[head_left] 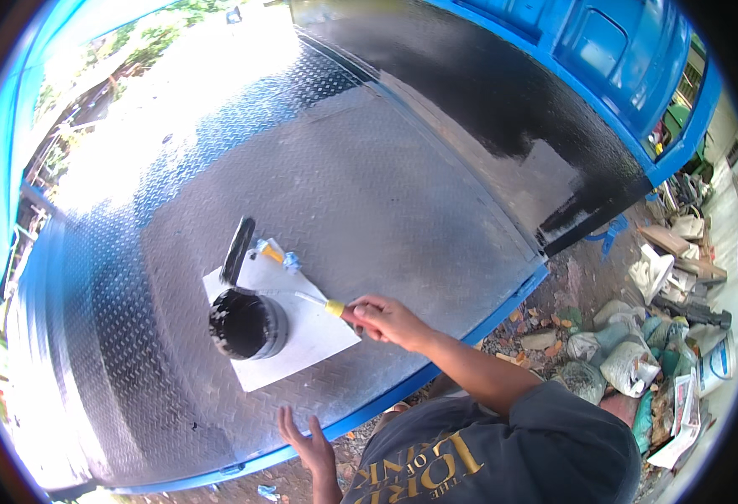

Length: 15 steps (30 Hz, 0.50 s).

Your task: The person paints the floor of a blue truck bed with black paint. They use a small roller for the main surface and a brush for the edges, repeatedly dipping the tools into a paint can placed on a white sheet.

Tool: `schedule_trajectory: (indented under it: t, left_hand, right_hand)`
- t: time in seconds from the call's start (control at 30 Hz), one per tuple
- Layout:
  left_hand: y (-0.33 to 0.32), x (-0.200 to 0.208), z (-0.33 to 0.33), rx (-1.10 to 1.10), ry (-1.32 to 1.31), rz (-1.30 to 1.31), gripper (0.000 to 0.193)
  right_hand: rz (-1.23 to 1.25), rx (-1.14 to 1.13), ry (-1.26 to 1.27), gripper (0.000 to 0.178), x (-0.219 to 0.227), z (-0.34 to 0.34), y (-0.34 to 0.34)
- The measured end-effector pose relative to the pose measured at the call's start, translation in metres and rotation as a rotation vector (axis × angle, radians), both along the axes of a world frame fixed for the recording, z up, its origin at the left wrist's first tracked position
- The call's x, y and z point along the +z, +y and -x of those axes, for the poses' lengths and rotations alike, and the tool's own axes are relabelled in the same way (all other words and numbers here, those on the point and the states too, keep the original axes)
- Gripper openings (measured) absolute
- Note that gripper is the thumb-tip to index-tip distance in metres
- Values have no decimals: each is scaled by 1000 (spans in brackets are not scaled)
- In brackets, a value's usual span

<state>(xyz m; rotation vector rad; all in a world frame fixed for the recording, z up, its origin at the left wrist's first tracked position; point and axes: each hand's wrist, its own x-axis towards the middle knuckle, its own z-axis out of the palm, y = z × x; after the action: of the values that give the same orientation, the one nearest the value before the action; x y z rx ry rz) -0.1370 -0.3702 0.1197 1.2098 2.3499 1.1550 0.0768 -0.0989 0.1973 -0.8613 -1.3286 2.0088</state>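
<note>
My right hand [390, 321] is closed around the red and yellow handle of a paint roller [237, 252]. The roller's slim sleeve is coated in black and sits just above the rim of a round paint can [278, 329]. Black paint smears the can's inside and rim. Under the can lies a white sheet [297, 359] on the metal tread plate [369, 185]. A small yellow and blue object [273, 253] rests at the sheet's far edge; its kind is unclear. My left hand [308, 443] holds nothing, fingers spread, near the plate's blue front edge.
Glossy black paint covers the plate's left and far parts and much of the side panel [503, 92]; a dull grey area lies between. Blue bodywork [613, 59] rises at the far right. Filled bags [629, 361], a white bucket [715, 363] and scrap lie on the ground to the right.
</note>
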Motion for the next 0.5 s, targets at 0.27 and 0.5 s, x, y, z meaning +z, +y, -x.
schedule_trajectory:
  t: [0.27,0.5]
  left_hand:
    - [90,27,-112,-487,-139,71,51]
    - [217,-26,-152,-634,45,-107,57]
  right_hand:
    - [-91,-417,-291,40,47,-204,57]
    - [11,-722,-326,40,29,-328,63]
